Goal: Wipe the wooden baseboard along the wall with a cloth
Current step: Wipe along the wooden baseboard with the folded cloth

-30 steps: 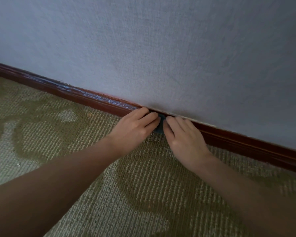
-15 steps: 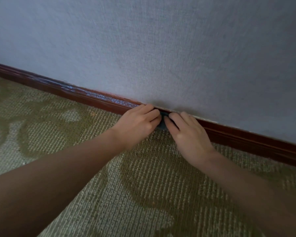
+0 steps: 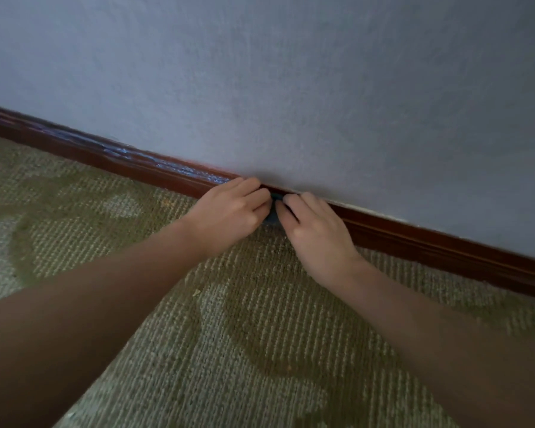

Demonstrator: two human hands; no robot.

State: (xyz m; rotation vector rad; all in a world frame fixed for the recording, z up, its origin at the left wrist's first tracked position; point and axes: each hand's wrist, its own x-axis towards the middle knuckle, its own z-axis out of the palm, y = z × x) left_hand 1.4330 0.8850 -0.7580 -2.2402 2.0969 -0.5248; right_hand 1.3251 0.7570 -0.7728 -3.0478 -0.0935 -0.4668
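A dark reddish wooden baseboard (image 3: 430, 242) runs diagonally along the foot of the wall, from upper left to lower right. A small blue cloth (image 3: 274, 211) shows only as a sliver between my two hands, against the baseboard. My left hand (image 3: 232, 211) holds the cloth from the left with fingers curled onto it. My right hand (image 3: 312, 230) holds it from the right, fingertips on the baseboard's top edge. Most of the cloth is hidden under my fingers. To the left of my hands the baseboard has a wet, shiny streak (image 3: 167, 166).
A pale grey textured wall (image 3: 291, 88) fills the upper half. Green and beige patterned carpet (image 3: 229, 350) covers the floor below the baseboard. A few small crumbs lie on the carpet near my forearms.
Both hands with the cloth have stayed together at about the same spot on the baseboard; the view has shifted slightly and the fingers have closed in more over the cloth.
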